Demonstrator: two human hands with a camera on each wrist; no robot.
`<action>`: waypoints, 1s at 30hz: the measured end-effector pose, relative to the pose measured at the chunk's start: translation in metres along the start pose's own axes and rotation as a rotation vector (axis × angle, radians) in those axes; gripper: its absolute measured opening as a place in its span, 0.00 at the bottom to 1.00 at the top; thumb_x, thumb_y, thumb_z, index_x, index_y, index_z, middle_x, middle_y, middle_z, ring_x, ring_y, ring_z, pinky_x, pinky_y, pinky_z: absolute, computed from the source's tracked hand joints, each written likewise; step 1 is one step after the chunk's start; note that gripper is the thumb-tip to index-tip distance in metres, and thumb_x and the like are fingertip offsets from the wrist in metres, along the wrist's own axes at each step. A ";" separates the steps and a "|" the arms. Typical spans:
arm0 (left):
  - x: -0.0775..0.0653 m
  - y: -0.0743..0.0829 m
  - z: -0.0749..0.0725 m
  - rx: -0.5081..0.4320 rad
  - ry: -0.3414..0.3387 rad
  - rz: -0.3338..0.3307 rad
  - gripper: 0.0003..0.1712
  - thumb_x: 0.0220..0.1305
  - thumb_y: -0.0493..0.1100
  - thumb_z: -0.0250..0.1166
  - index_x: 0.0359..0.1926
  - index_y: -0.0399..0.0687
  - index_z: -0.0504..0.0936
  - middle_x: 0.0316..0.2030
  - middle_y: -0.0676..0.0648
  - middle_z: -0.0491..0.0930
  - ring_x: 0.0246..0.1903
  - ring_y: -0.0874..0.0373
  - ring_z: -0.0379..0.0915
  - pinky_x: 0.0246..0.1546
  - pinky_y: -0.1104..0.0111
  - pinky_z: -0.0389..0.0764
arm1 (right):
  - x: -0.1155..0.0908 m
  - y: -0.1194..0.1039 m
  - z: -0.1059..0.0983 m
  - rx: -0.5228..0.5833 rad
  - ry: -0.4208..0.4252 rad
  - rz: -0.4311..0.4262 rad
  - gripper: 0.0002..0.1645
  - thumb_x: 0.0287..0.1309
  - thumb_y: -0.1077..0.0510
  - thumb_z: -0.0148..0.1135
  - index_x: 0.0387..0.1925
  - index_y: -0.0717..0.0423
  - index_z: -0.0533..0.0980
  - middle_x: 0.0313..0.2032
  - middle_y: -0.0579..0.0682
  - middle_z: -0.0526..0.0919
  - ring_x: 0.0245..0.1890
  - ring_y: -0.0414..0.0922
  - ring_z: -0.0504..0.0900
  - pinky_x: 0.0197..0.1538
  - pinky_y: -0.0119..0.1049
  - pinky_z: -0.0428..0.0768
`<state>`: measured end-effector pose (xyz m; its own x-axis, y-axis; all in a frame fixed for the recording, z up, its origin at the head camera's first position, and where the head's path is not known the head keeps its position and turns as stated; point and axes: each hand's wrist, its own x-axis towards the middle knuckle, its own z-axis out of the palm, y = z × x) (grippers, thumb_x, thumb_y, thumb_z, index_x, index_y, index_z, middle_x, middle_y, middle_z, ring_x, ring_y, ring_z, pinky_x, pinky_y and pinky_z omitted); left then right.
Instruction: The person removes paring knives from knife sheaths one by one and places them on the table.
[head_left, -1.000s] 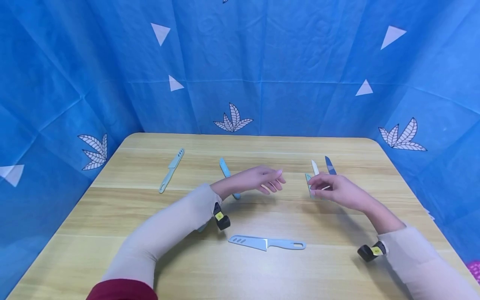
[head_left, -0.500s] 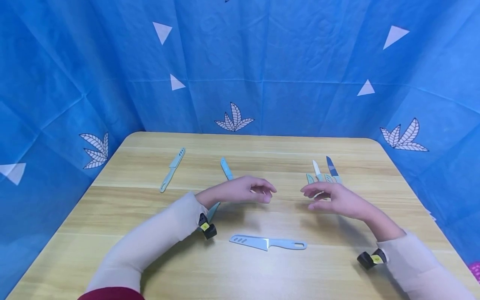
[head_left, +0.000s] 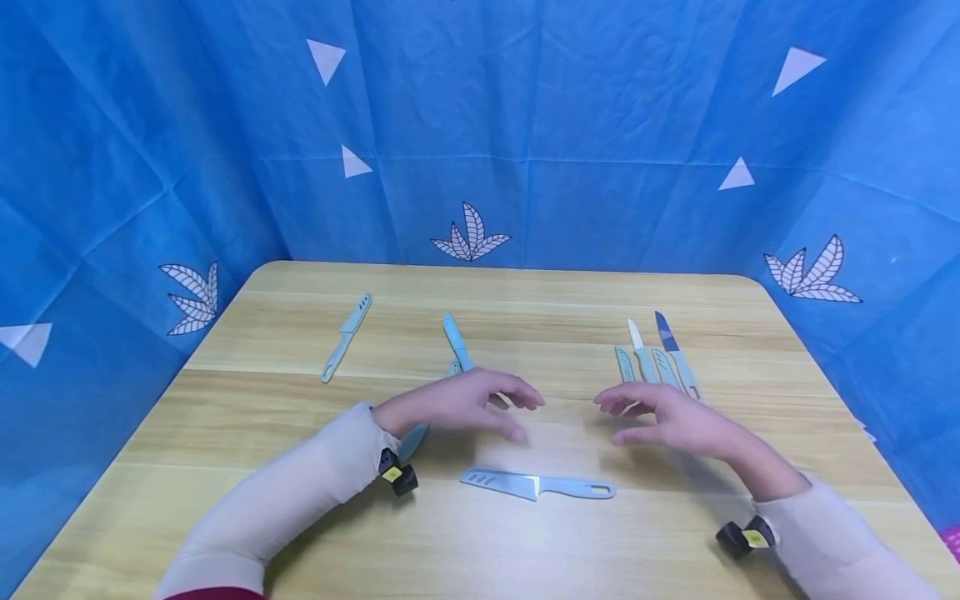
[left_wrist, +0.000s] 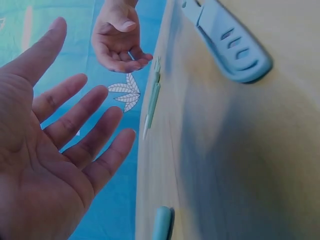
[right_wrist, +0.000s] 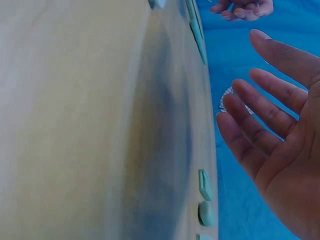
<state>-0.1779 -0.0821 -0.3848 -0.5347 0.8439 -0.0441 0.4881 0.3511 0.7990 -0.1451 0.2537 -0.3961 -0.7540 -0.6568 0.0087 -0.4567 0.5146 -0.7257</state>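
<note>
My left hand [head_left: 472, 404] hovers over the middle of the table, fingers spread and holding nothing, as the left wrist view confirms. Beneath it, a blue knife [head_left: 456, 340] and a teal blade shape [head_left: 414, 442] are partly hidden. My right hand [head_left: 671, 417], fingers loosely bent around air, is just in front of a row at the right. That row has a green sheath [head_left: 625, 364], a white-bladed paring knife [head_left: 641, 352], a second sheath [head_left: 664, 367] and a dark-bladed knife [head_left: 677, 354]. Nearer me lies a light blue sheathed knife [head_left: 498, 482], pointing left.
Another sheathed knife [head_left: 347, 337] lies at the back left of the wooden table [head_left: 570, 550]. A blue cloth [head_left: 600, 108] with white triangles and leaf prints hangs behind and along both sides.
My right hand has drawn back from the green sheath toward me, uncovering the row of knives and sheaths. My left hand has moved left and nearer me.
</note>
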 end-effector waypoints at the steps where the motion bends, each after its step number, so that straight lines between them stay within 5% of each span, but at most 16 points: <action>1: -0.002 0.000 0.001 0.009 -0.005 0.009 0.30 0.59 0.53 0.72 0.61 0.54 0.77 0.56 0.53 0.79 0.55 0.65 0.72 0.58 0.68 0.76 | 0.000 -0.001 0.001 -0.006 -0.005 0.003 0.31 0.58 0.47 0.69 0.60 0.54 0.74 0.51 0.49 0.81 0.51 0.47 0.80 0.55 0.46 0.80; 10: -0.013 0.004 0.008 0.109 -0.036 -0.002 0.36 0.54 0.60 0.72 0.63 0.57 0.76 0.55 0.59 0.78 0.56 0.69 0.70 0.59 0.69 0.75 | -0.002 -0.005 0.012 -0.093 -0.028 -0.005 0.30 0.57 0.44 0.69 0.59 0.47 0.75 0.50 0.42 0.81 0.51 0.43 0.79 0.55 0.45 0.80; 30: -0.020 0.006 0.029 0.337 -0.105 0.084 0.33 0.56 0.58 0.72 0.61 0.53 0.77 0.55 0.57 0.78 0.56 0.68 0.70 0.59 0.76 0.70 | -0.001 -0.015 0.031 -0.054 -0.137 -0.063 0.30 0.55 0.46 0.71 0.57 0.51 0.77 0.51 0.40 0.81 0.48 0.41 0.81 0.52 0.38 0.82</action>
<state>-0.1444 -0.0857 -0.3965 -0.4180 0.9063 -0.0620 0.7369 0.3782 0.5604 -0.1233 0.2295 -0.4068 -0.6529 -0.7562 -0.0436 -0.5287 0.4962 -0.6886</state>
